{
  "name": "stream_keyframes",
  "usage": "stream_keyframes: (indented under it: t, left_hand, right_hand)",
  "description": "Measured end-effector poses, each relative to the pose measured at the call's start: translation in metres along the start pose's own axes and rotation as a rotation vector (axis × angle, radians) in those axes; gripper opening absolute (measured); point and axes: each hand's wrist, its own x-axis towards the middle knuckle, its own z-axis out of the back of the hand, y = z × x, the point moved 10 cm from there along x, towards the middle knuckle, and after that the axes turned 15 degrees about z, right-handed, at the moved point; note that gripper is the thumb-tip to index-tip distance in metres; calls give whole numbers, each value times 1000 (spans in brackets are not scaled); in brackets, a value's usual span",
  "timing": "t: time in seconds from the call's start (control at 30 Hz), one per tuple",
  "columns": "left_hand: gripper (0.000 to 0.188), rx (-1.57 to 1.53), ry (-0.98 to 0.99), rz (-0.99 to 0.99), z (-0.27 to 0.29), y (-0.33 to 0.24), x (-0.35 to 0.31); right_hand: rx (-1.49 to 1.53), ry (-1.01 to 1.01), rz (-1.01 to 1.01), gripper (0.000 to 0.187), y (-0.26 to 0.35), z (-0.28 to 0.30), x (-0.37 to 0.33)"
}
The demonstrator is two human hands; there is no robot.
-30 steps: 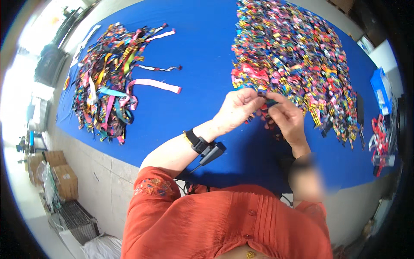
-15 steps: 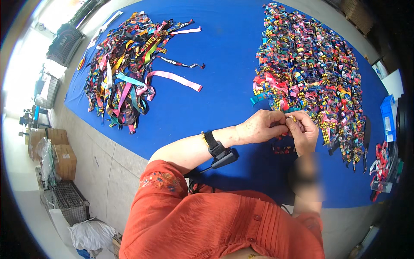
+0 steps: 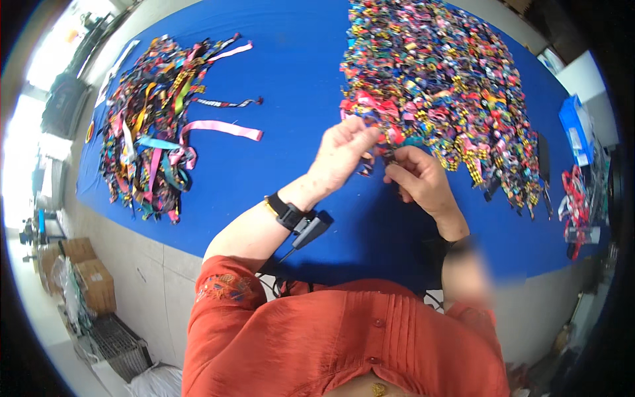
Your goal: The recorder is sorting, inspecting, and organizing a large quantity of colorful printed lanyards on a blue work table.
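Observation:
A wide mat of looped, colourful ribbon strips [image 3: 430,79] lies on the blue-covered table to the right of centre. At its near left edge, my left hand [image 3: 338,157] is pinched on a dark patterned ribbon strip [image 3: 366,163], whose short end hangs below the fingers. My right hand [image 3: 423,180] is just to the right and a little nearer, its thumb and fingertips closed on dark ribbon at the same edge. Whether both hands hold one strip I cannot tell. Red and teal loops lie right behind the fingers.
A loose heap of ribbon strips [image 3: 149,126] lies at the left, with a pink strip [image 3: 225,128] trailing from it. At the right edge are a blue tray [image 3: 577,132] and a bundle of red ribbons [image 3: 574,198]. Cardboard boxes [image 3: 96,284] stand on the floor at the left.
My hands, close together before, have moved apart, the left one going up and left. The whole view has shifted, so the mat and heap appear further left.

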Motion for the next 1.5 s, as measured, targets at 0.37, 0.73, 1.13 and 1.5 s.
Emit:
stream_keyframes:
  t: [0.37, 0.73, 1.13, 1.5]
  left_hand:
    - [30, -276, 236, 111, -17, -7, 5]
    - [19, -332, 330, 113, -23, -9, 2]
    - [23, -61, 353, 71, -41, -8, -5]
    - [22, 42, 369, 150, -45, 5, -9]
  right_hand:
    - [-51, 116, 15, 22, -5, -5, -3]
    - [-22, -144, 113, 20, 13, 18, 1]
    - [-7, -196, 163, 12, 9, 33, 0]
    - [72, -145, 61, 20, -4, 23, -1]
